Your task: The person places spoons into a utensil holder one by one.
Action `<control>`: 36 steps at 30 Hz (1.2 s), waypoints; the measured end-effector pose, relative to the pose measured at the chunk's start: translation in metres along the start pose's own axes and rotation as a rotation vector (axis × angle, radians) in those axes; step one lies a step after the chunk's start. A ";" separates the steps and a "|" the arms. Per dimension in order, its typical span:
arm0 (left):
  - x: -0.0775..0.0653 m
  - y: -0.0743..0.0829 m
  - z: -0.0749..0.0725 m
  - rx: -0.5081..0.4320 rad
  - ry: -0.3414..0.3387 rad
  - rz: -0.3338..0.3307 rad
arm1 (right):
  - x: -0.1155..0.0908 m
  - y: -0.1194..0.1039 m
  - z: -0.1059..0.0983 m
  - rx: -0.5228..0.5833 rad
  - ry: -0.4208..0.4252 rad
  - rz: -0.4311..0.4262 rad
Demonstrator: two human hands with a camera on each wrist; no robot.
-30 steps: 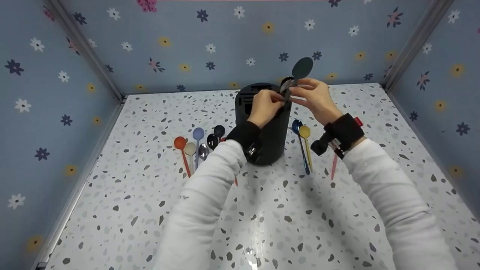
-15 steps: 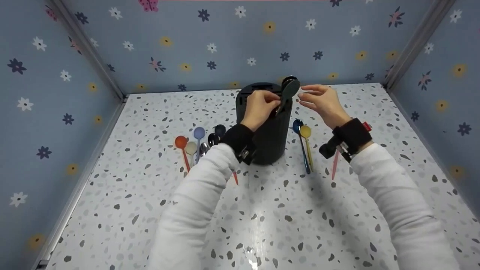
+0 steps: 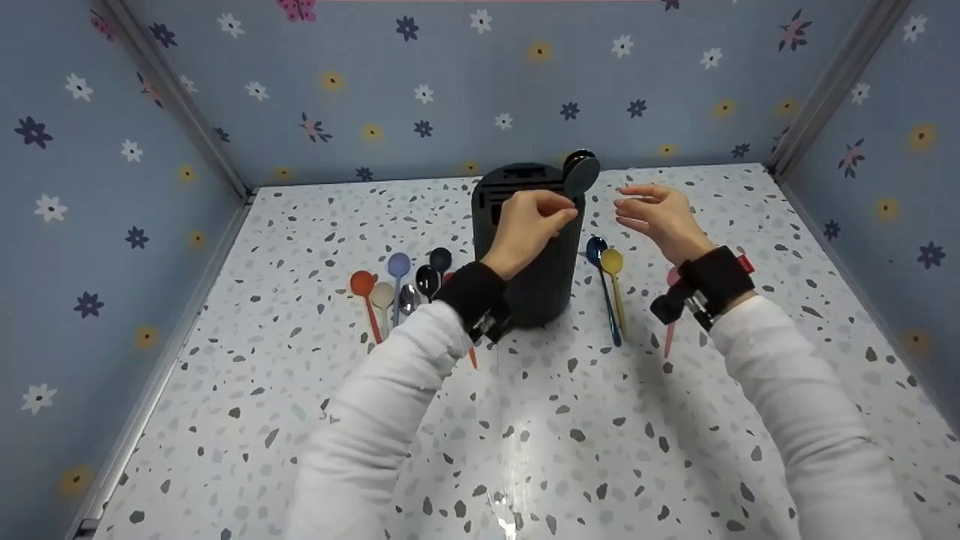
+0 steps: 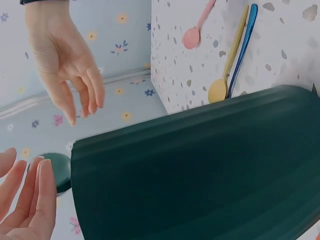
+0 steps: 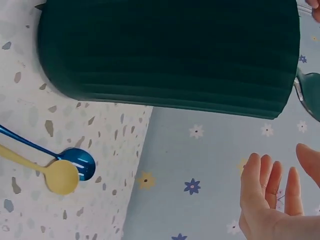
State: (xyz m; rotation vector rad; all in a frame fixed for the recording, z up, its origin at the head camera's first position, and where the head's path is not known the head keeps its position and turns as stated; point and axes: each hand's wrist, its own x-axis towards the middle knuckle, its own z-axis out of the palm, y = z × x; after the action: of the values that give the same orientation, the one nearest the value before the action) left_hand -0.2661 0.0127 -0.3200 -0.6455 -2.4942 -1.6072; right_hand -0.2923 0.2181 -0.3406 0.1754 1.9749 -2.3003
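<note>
Nearest me on the right, there's a round-bowled pink spoon [image 3: 668,341], then a matte yellow spoon [image 3: 612,262] and a glossy blue spoon [image 3: 596,249] together; off left, a bunch of coloured and metallic spoons [image 3: 399,264]. Further out, my left hand [image 3: 523,226] is up by a tall black slotted cylinder [image 3: 544,277], fingers loose, nothing visible between them. Half a second ago they were at the handle of the matte dark green spoon [image 3: 581,176]; now its bowl sticks up at the cylinder's right rim, beside a shiny metal spoon [image 3: 579,154]. My right hand [image 3: 670,217] is empty, further right than before. I'd call that spoon placed, though I can't see how deep it sits.
</note>
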 end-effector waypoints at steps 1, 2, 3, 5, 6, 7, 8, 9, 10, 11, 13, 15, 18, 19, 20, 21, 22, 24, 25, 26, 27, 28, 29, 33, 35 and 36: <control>-0.001 0.000 0.001 -0.006 -0.011 0.003 | 0.000 0.001 -0.002 0.000 0.001 0.006; -0.002 -0.001 0.002 -0.011 -0.019 0.004 | 0.000 0.003 -0.004 -0.002 0.005 0.012; -0.004 -0.001 0.004 -0.018 -0.029 0.002 | 0.000 0.005 -0.005 -0.002 0.006 0.015; -0.006 -0.002 0.006 -0.030 -0.045 0.001 | 0.000 0.009 -0.009 -0.007 0.014 0.023; -0.007 -0.003 0.008 -0.041 -0.054 0.001 | 0.001 0.012 -0.011 -0.015 0.020 0.026; -0.009 -0.003 0.009 -0.051 -0.063 0.001 | 0.001 0.014 -0.014 -0.033 0.027 0.031; -0.010 -0.003 0.011 -0.058 -0.072 0.001 | 0.001 0.017 -0.016 -0.048 0.033 0.033; -0.011 -0.004 0.012 -0.066 -0.083 0.001 | 0.001 0.019 -0.018 -0.062 0.037 0.036; -0.012 -0.005 0.014 -0.072 -0.093 0.002 | 0.001 0.021 -0.021 -0.074 0.040 0.041; -0.014 -0.006 0.015 -0.076 -0.104 0.006 | 0.001 0.024 -0.024 -0.072 0.038 0.042; -0.017 -0.008 0.017 -0.075 -0.126 0.011 | 0.001 0.028 -0.029 -0.081 0.035 0.053; -0.020 -0.011 0.019 -0.078 -0.146 0.011 | 0.000 0.032 -0.035 -0.081 0.027 0.063; -0.025 -0.016 0.021 -0.088 -0.169 0.001 | 0.000 0.040 -0.045 -0.114 0.026 0.081; -0.026 -0.019 0.022 -0.094 -0.173 -0.004 | 0.000 0.043 -0.048 -0.140 0.029 0.085; -0.028 -0.021 0.023 -0.101 -0.179 -0.013 | 0.001 0.046 -0.051 -0.176 0.032 0.087; -0.030 -0.023 0.023 -0.106 -0.182 -0.021 | 0.001 0.050 -0.054 -0.210 0.037 0.091; -0.032 -0.026 0.024 -0.110 -0.185 -0.031 | 0.002 0.054 -0.057 -0.252 0.043 0.094; -0.035 -0.031 0.026 -0.120 -0.193 -0.056 | 0.004 0.061 -0.063 -0.327 0.062 0.097; -0.036 -0.034 0.027 -0.123 -0.197 -0.066 | 0.004 0.065 -0.066 -0.360 0.075 0.099; -0.037 -0.036 0.028 -0.126 -0.202 -0.081 | 0.005 0.068 -0.068 -0.386 0.088 0.101; -0.038 -0.039 0.030 -0.128 -0.204 -0.094 | 0.005 0.072 -0.071 -0.408 0.099 0.105; -0.039 -0.041 0.031 -0.132 -0.207 -0.107 | 0.005 0.075 -0.074 -0.426 0.113 0.108; -0.040 -0.044 0.033 -0.133 -0.209 -0.119 | 0.005 0.078 -0.077 -0.442 0.125 0.110; -0.044 -0.052 0.040 -0.131 -0.215 -0.150 | 0.001 0.088 -0.086 -0.498 0.162 0.123; -0.047 -0.055 0.043 -0.129 -0.220 -0.154 | -0.001 0.092 -0.091 -0.520 0.181 0.127; -0.048 -0.057 0.045 -0.127 -0.223 -0.156 | -0.002 0.095 -0.093 -0.528 0.192 0.129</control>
State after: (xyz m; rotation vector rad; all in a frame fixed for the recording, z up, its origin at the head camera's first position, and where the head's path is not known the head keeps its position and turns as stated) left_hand -0.2398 0.0184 -0.4024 -0.6966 -2.6748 -1.8555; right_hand -0.2737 0.2962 -0.4467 0.4701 2.4967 -1.6651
